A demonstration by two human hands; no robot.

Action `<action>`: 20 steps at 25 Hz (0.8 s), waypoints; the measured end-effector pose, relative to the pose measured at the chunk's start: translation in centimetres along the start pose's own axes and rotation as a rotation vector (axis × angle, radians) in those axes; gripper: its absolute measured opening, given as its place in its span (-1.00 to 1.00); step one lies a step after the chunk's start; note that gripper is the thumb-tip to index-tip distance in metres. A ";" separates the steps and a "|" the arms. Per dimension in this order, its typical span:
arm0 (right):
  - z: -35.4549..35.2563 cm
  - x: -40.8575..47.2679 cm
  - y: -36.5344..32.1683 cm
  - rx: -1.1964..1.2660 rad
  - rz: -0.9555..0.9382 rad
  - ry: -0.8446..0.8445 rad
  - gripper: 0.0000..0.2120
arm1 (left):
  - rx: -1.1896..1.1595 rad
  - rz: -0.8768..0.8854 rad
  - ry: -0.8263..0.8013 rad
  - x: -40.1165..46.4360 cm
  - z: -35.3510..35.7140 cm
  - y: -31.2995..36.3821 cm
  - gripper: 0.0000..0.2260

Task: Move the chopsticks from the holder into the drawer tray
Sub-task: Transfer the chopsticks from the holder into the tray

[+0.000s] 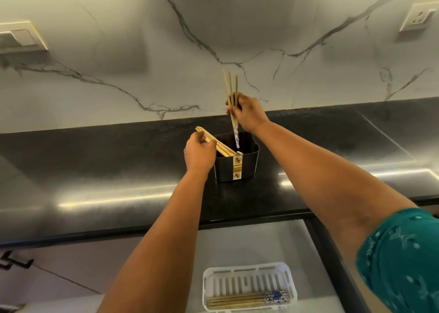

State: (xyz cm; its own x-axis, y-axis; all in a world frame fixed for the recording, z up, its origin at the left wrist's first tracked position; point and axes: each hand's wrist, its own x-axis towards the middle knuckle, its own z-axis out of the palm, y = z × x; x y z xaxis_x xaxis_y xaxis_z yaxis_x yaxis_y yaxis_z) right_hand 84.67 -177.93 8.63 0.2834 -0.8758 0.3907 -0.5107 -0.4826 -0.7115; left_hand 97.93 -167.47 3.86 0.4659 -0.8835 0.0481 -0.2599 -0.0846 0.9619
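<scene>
Wall switch plate: a pale rectangular switch plate [22, 37] sits on the white veined marble backsplash [118, 75], near the left edge.
Left hand: the left hand [199, 152] is closed around a slanted bunch of plain wooden chopsticks [219, 146]; their upper ends stick out up-left past the fingers, their lower ends stay inside the holder.
Holder: a black rectangular plastic holder [247, 167] with a cream flowered label strip on its front stands on the black glossy countertop [95, 170], about midway between its back and front edges.
Right hand: the right hand [247, 114] pinches three or so thin wooden chopsticks with blue-patterned ends [231, 91] above the holder's back rim; plain tips point up, and the patterned ends seem to dip just inside the rim.
Drawer tray: a white slotted plastic tray [247, 274] lies in the open grey drawer [237, 246] below the countertop's front edge; several chopsticks [237, 299] lie along its near wall, patterned ends to the right.
Sleeve: a teal patterned sleeve [403, 260] covers the right upper arm.
Socket: a cream wall socket [417, 16] is on the backsplash, upper right.
</scene>
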 end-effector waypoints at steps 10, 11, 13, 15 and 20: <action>-6.7 -11.0 -11.0 -0.095 -0.012 -0.305 -0.84 | -0.249 0.033 -0.543 -8.7 -3.1 4.6 -0.79; -6.5 -12.3 -10.9 -0.096 0.038 -0.326 -0.86 | -0.320 -0.042 -0.600 -9.9 -3.2 3.8 -0.78; -5.6 -14.8 -10.1 -0.089 0.144 -0.392 -0.90 | -0.364 -0.165 -0.683 -12.2 -3.2 1.9 -0.75; -4.0 -17.4 -8.7 -0.086 0.229 -0.469 -0.86 | -0.404 -0.295 -0.739 -14.7 -3.2 -0.4 -0.73; -0.3 -24.1 -6.2 0.233 0.526 -0.479 -0.74 | -0.587 -0.512 -0.673 -19.5 -2.9 -5.6 -0.76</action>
State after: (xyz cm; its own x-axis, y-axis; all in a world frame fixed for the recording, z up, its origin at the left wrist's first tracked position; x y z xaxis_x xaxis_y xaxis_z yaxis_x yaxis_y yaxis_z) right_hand 80.76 -153.81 3.81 0.3986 -0.8686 -0.2943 -0.5065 0.0590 -0.8602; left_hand 92.73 -148.40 -1.70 -0.2125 -0.8955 -0.3910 0.3755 -0.4443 0.8134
